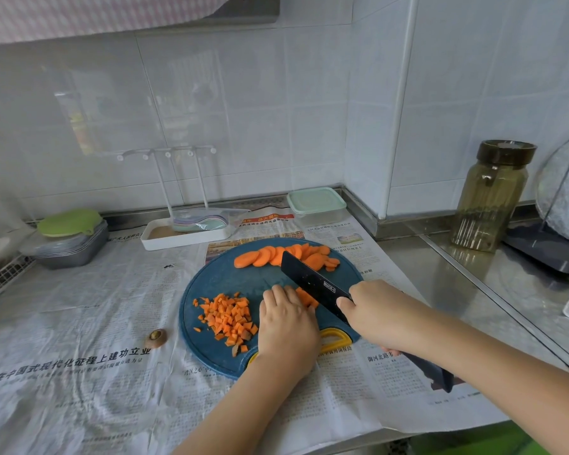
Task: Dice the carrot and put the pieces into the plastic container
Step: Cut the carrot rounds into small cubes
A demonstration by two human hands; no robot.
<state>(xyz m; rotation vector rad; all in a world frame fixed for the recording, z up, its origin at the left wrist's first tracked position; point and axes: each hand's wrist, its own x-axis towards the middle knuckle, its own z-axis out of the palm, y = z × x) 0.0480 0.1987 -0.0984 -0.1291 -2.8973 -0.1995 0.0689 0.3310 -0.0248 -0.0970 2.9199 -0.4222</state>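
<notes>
A round blue cutting board [220, 277] lies on newspaper. Several orange carrot slices [263, 256] fan along its far edge. A heap of diced carrot [229, 318] sits at its left. My left hand [286, 320] presses down on a small stack of carrot strips [306, 298], fingers curled. My right hand [378, 313] grips the handle of a black knife [312, 284], whose blade rests against those strips beside my left fingers. The plastic container [316, 206], clear with a pale green lid on, stands at the back by the wall corner.
A cut carrot end [156, 338] lies on the newspaper left of the board. A white tray with a rack [184, 236] and grey stacked dishes with a green lid [69, 239] stand at the back left. A tinted jar [490, 195] stands on the steel counter at right.
</notes>
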